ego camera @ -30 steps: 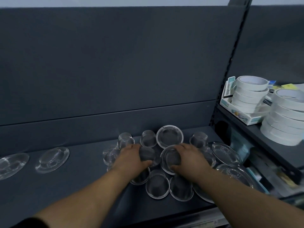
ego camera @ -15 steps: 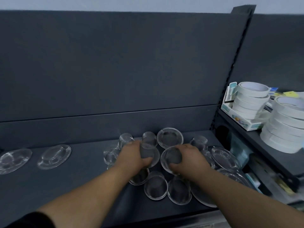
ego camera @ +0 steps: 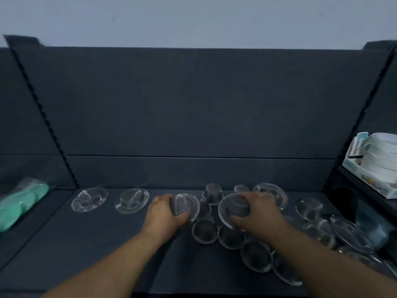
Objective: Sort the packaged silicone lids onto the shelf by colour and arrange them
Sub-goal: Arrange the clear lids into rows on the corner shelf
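Left hand (ego camera: 165,211) gripped clear packaged lid (ego camera: 182,204); right hand (ego camera: 255,209) gripped clear dome-shaped lid (ego camera: 233,208), frame centre. Risk: crowded clear lid pile (ego camera: 255,257) lower right, slippery packaging, could get knocked off dark shelf (ego camera: 86,250) edge.

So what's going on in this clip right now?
A person is arranging clear lids on a dark shelf. The left hand grips one clear lid; the right hand holds another over a cluster of them. Two lids lie apart at left, and green packs sit in the neighbouring bay.

White tape rolls (ego camera: 380,153) fill a box (ego camera: 354,166) at right.
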